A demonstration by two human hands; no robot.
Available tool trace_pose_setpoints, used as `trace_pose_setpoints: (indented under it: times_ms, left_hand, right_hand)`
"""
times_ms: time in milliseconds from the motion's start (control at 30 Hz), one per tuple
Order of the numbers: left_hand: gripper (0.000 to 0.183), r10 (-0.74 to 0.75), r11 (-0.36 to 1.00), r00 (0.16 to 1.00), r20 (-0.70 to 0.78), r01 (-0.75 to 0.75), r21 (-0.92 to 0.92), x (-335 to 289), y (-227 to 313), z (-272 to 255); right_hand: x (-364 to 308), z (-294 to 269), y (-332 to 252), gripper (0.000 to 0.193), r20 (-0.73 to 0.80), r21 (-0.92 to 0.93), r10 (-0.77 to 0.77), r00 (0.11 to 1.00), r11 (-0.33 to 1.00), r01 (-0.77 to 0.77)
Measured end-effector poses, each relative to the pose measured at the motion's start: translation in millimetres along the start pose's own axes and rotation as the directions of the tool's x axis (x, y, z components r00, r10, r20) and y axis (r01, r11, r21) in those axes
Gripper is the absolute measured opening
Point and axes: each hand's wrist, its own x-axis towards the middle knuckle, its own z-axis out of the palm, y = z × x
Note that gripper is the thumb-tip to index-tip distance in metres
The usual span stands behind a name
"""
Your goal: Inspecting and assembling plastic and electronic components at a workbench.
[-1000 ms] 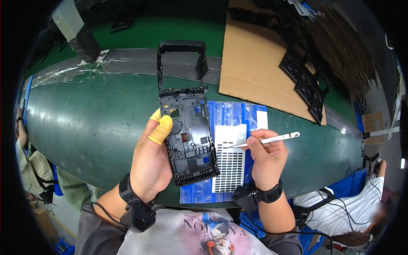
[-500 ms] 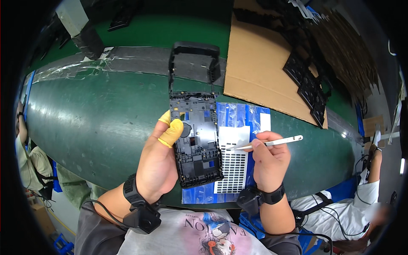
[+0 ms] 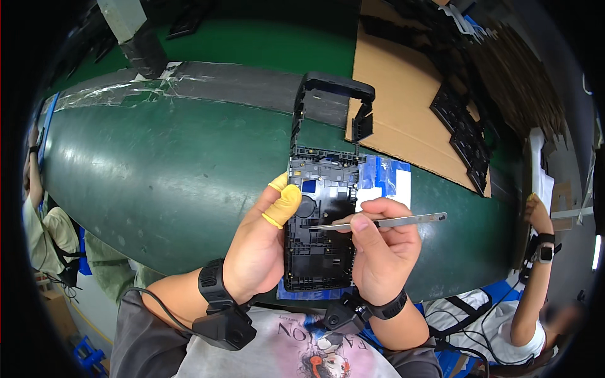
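Note:
My left hand [image 3: 261, 236], with yellow finger cots on its thumb and a finger, grips the left edge of a black plastic housing frame [image 3: 321, 252]. The housing has an open loop at its far end and a ribbed inside facing up. In my right hand [image 3: 387, 246] is a pair of metal tweezers [image 3: 403, 221], pinched between thumb and fingers. Their tips lie over the middle of the housing; whether they touch it or hold anything is too small to tell. Beneath the housing lies a blue plastic package [image 3: 381, 170] with a white sheet [image 3: 368, 195] on it, mostly hidden.
A cardboard sheet [image 3: 397, 94] lies at the far right of the green table [image 3: 157, 170], with more black plastic frames [image 3: 463, 135] on it. A post [image 3: 129, 31] stands at the far left. Another person [image 3: 529, 302] works at the right, and one more [image 3: 44, 227] is at the left edge.
The housing has shifted right, over the label sheet. My right hand has brought the tweezers left from the sheet onto the housing. The person at the right has raised an arm.

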Motion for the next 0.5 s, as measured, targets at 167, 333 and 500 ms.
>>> trace_pose_setpoints:
  times_ms: [167,333,500]
  left_hand:
    - [0.037,0.004,0.991,1.0,0.009,-0.003,-0.132,-2.2,0.5,-0.4]
    - [0.047,-0.019,0.998,1.0,0.023,0.02,-0.053,-3.1,1.1,-0.7]
    - [0.048,-0.007,0.999,1.0,0.018,0.008,-0.05,-5.6,0.2,-0.5]
  right_hand:
    - [-0.6,0.7,0.7,0.019,-0.011,0.011,-0.033,0.999,0.999,0.034]
    - [-1.2,1.6,0.4,0.019,-0.02,0.004,-0.041,0.999,0.999,0.041]
    - [-2.9,2.7,-1.3,0.018,-0.003,0.019,-0.041,0.999,0.999,0.041]
